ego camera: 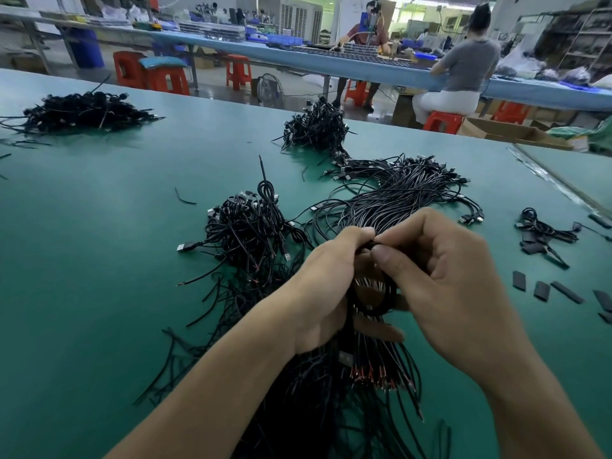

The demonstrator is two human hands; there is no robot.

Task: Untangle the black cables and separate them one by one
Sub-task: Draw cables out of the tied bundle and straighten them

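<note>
head | left hand (326, 286) + right hand (453, 293): 2 gripping 1 cable bundle (390, 207) | 3 large heaps (248, 226) beyond

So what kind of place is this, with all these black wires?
Most likely a factory workshop: heaps of black cables lie on a long green table, and other workers sit on red stools at a long blue bench behind.
</note>
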